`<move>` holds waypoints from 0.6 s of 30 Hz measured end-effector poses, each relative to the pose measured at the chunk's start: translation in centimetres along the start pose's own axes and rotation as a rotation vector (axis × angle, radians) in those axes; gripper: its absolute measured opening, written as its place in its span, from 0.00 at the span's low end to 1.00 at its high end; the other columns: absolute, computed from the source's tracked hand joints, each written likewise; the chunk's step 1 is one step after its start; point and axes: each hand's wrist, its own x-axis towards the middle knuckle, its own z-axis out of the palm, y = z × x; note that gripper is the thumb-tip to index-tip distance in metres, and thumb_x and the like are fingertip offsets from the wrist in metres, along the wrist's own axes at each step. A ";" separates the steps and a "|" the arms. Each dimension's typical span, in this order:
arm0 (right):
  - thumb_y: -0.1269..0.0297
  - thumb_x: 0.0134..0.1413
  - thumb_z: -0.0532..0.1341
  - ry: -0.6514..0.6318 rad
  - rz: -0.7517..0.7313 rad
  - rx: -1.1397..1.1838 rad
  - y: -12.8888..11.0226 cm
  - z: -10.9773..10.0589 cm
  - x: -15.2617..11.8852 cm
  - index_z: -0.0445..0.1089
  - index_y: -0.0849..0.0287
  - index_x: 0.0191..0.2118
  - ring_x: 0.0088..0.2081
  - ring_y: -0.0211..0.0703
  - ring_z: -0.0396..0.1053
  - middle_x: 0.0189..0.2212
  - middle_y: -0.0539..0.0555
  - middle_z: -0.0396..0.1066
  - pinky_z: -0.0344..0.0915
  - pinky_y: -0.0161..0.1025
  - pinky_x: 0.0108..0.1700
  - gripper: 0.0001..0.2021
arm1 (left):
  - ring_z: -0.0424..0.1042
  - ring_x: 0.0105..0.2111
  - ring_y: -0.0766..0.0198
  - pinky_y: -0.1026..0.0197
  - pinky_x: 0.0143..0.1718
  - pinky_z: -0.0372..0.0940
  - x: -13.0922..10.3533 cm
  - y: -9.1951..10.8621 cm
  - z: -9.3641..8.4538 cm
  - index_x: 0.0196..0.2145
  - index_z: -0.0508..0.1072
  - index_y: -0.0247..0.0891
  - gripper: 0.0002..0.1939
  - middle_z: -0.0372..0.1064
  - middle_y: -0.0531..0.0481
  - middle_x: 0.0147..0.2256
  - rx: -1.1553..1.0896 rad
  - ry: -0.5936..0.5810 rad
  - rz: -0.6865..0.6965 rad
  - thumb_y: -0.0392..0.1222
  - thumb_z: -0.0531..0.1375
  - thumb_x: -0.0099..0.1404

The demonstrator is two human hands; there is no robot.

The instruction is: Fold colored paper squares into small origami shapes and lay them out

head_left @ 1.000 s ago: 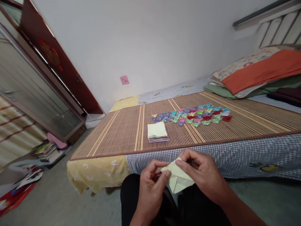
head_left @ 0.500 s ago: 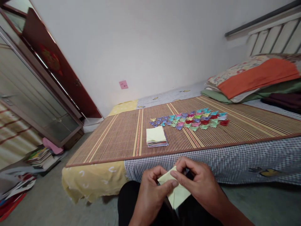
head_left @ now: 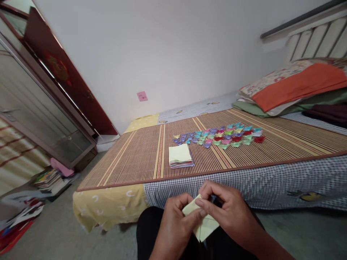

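1. At lower centre, the left hand (head_left: 176,220) and right hand (head_left: 230,213) pinch a folded pale-yellow paper (head_left: 208,228) between thumbs and fingers.
2. A crisp crease probably calls for matched edges, light thumb pressure and a steady left grip.
3. Beyond them, a stack of sheets (head_left: 180,153) sits on the striped mat (head_left: 135,155); small coloured folded pieces (head_left: 218,138) spread behind it, rightward.
4. Farther off: orange pillow (head_left: 298,85) right, red-brown door (head_left: 73,83) upper left, pale wall (head_left: 189,47) between.
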 end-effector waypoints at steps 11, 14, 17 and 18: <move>0.63 0.57 0.63 -0.018 0.062 0.037 0.0 0.4 0.0 0.65 0.56 0.24 0.28 0.41 0.68 0.24 0.49 0.68 0.64 0.37 0.32 0.12 | 0.53 0.24 0.68 0.65 0.25 0.52 -0.2 -0.5 -0.2 0.21 0.66 0.36 0.24 0.57 0.55 0.21 0.092 0.033 0.065 0.57 0.69 0.58; 0.62 0.55 0.64 -0.013 0.097 0.055 0.0 0.6 0.0 0.67 0.56 0.26 0.28 0.42 0.68 0.24 0.49 0.69 0.64 0.37 0.31 0.10 | 0.54 0.25 0.67 0.65 0.25 0.52 -0.3 -0.7 -0.3 0.22 0.67 0.35 0.24 0.57 0.54 0.22 0.084 0.028 0.051 0.57 0.69 0.58; 0.62 0.54 0.64 -0.008 0.119 0.056 0.0 0.8 -0.1 0.67 0.56 0.27 0.28 0.41 0.67 0.24 0.49 0.68 0.64 0.37 0.31 0.08 | 0.54 0.25 0.68 0.65 0.25 0.51 -0.4 -0.9 -0.4 0.22 0.68 0.35 0.23 0.57 0.55 0.22 0.081 0.020 0.047 0.55 0.70 0.58; 0.62 0.54 0.65 -0.007 0.116 0.052 0.1 0.9 -0.1 0.67 0.56 0.27 0.28 0.41 0.67 0.24 0.49 0.68 0.64 0.37 0.31 0.09 | 0.54 0.25 0.68 0.65 0.25 0.51 -0.4 -1.0 -0.5 0.22 0.69 0.35 0.23 0.57 0.55 0.22 0.075 0.015 0.046 0.55 0.70 0.58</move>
